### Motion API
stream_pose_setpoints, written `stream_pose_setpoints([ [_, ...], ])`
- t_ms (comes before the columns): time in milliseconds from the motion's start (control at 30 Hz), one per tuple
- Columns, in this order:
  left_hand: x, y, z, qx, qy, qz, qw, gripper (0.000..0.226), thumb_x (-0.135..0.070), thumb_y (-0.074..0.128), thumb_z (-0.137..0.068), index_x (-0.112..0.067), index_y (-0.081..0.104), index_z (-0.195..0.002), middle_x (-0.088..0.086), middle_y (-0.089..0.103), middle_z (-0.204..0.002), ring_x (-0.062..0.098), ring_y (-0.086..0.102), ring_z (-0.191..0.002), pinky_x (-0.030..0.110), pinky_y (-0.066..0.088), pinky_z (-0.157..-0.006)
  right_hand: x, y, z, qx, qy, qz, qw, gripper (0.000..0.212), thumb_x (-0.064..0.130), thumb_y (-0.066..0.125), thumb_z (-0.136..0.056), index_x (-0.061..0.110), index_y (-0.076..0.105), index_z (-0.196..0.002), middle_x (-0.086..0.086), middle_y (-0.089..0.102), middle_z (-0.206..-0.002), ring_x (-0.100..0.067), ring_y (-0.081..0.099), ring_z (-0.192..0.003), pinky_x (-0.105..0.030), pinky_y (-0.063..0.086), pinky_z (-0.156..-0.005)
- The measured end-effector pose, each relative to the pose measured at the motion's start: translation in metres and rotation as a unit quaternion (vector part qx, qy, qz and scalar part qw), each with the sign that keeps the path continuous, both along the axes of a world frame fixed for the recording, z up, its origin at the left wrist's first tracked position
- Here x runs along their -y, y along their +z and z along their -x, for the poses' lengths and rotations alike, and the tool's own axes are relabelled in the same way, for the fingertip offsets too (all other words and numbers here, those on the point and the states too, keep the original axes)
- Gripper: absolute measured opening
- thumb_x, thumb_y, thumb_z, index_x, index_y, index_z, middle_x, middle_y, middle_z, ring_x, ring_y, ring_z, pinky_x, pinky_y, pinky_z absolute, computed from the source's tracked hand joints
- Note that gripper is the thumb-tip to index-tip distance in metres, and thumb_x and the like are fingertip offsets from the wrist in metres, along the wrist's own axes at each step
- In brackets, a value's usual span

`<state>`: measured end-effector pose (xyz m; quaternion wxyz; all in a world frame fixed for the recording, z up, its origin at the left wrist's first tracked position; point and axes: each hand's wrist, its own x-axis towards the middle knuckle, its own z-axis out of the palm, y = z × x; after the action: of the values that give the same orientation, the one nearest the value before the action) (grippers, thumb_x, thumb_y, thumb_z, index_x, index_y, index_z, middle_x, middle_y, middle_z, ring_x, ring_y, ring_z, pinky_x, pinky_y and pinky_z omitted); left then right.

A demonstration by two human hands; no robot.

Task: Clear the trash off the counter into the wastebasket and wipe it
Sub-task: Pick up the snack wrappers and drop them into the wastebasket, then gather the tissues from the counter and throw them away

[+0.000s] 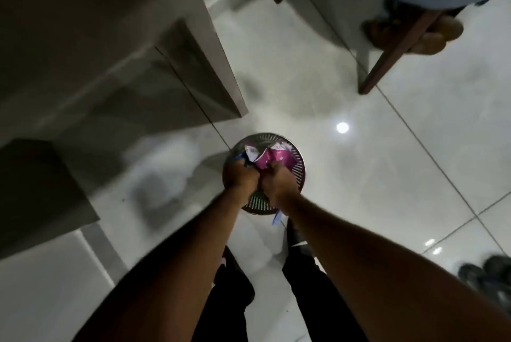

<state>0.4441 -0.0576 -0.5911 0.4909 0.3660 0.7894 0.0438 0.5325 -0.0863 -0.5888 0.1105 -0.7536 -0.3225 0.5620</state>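
A round perforated metal wastebasket stands on the tiled floor below me. Both hands are over its mouth, side by side. My left hand is closed on crumpled white and blue wrappers. My right hand grips a crumpled pink and purple wrapper that sticks up over the basket. A small blue and white scrap hangs under my right wrist by the basket's near rim. The picture is blurred, so the fingers are hard to make out.
Dark grey cabinets and a counter fill the left side. Wooden furniture legs and brown shoes are at the upper right. Dark sandals lie at the right edge. My legs in black trousers stand just behind the basket.
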Motion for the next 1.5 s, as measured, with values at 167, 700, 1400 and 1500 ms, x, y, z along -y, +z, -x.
stream_pose_setpoints([
  [167,-0.005,-0.032,-0.001,0.062,-0.011,0.064,0.996,0.038,-0.007,0.062,-0.088,-0.008,0.066,-0.126,0.011,0.069,-0.124,0.028,0.065,-0.111,0.037,0.054,-0.094,0.0,-0.035,-0.01,-0.051,0.03,0.07,0.996,0.031,0.009,0.049,-0.093,0.009,0.067,-0.118,-0.015,0.069,-0.12,-0.028,0.063,-0.105,-0.038,0.052,-0.093],
  [700,0.031,0.319,-0.015,-0.038,-0.294,-0.236,0.926,0.029,-0.021,0.05,-0.094,-0.016,0.07,-0.114,0.008,0.076,-0.109,0.022,0.07,-0.099,0.032,0.058,-0.086,0.003,0.279,-0.072,0.139,-0.094,-0.154,0.974,0.017,0.016,0.058,-0.088,0.014,0.071,-0.078,-0.002,0.074,-0.081,-0.022,0.066,-0.079,-0.023,0.042,-0.066],
  [1400,-0.164,0.482,0.293,-0.269,-0.301,-0.244,0.882,0.03,-0.011,0.049,-0.085,-0.016,0.07,-0.106,0.01,0.064,-0.111,0.031,0.063,-0.107,0.035,0.051,-0.089,-0.301,0.495,0.237,0.288,0.491,-0.288,0.77,0.051,0.015,0.051,-0.091,0.024,0.043,-0.141,-0.012,0.016,-0.159,-0.037,0.043,-0.125,-0.044,0.047,-0.091],
  [1500,-0.204,0.5,0.313,-0.234,-0.28,-0.331,0.87,0.018,-0.013,0.057,-0.085,-0.014,0.073,-0.094,0.009,0.066,-0.108,0.028,0.062,-0.102,0.032,0.052,-0.087,-0.304,0.472,0.245,0.338,0.498,-0.288,0.745,0.036,0.012,0.056,-0.089,0.008,0.057,-0.125,-0.015,0.055,-0.13,-0.034,0.057,-0.112,-0.037,0.049,-0.082],
])
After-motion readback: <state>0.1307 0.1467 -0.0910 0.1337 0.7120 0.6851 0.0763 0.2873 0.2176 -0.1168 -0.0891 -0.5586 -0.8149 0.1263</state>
